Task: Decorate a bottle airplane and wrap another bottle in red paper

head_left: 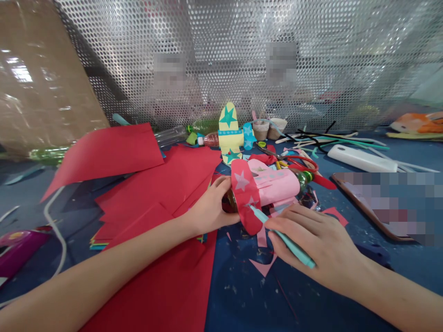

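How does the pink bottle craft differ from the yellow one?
The pink craft carries a red strip with pale stars; the yellow craft, a yellow strip with teal stars. The pink craft has a green cap; the yellow craft, a blue cap. Both bottles wear starred paper.

Red strip (246, 192): matt paper. Pen (296, 250): smooth plastic. Perforated panel (224, 41): shiny metal.

- We see our left forearm (114, 272) bare, slim and smooth, narrowing from the near left edge of the scene toward the hand.
- Our left hand (209, 207) is uncovered, with slender fingers.
- On the right, our right forearm (391, 290) is bare.
- Our right hand (320, 240) is ungloved.
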`<control>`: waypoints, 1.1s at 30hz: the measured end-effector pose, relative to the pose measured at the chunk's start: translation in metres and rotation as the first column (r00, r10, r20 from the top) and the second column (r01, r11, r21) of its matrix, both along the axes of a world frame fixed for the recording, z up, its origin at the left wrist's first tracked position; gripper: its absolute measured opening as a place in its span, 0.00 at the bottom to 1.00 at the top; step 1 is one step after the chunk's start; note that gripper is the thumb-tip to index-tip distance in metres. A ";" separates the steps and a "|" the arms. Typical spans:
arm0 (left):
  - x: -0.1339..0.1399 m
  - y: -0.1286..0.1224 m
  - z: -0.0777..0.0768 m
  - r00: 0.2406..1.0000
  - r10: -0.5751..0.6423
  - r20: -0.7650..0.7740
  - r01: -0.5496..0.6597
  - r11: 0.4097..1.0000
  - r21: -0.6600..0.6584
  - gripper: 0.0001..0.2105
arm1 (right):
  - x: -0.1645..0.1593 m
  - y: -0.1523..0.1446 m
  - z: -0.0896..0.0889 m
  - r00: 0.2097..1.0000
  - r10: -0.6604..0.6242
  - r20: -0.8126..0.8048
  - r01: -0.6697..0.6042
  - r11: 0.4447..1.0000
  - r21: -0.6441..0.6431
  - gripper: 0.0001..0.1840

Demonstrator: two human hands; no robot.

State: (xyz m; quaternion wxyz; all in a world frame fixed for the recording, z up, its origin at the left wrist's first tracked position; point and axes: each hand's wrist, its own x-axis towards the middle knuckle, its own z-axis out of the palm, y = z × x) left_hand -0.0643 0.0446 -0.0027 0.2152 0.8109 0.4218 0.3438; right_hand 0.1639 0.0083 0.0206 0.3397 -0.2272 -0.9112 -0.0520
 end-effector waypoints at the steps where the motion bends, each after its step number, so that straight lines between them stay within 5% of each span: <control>1: 0.000 0.000 0.000 1.000 0.001 -0.002 -0.001 1.000 0.003 0.27 | 0.000 0.001 0.000 1.000 -0.006 0.000 0.006 1.000 -0.004 0.05; 33: 0.001 -0.001 0.002 1.000 0.004 -0.003 -0.004 1.000 0.001 0.25 | 0.004 0.002 -0.003 0.998 -0.057 0.002 0.057 0.998 0.009 0.05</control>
